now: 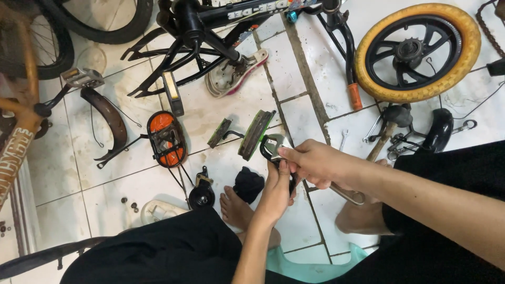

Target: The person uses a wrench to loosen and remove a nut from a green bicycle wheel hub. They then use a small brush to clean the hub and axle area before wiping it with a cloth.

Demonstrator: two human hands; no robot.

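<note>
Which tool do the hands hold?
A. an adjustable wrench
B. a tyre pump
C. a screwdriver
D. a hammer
A: the right hand and left hand grip an adjustable wrench, its open metal head poking out above the fingers and its handle end showing below the right wrist, over the tiled floor.

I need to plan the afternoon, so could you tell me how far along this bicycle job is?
Done: the yellow-tyred wheel is off, and the mudguard and pedal lie loose on the tiles. In hand: both hands, left and right, work an adjustable wrench. Left: the black frame remains unassembled.
</note>
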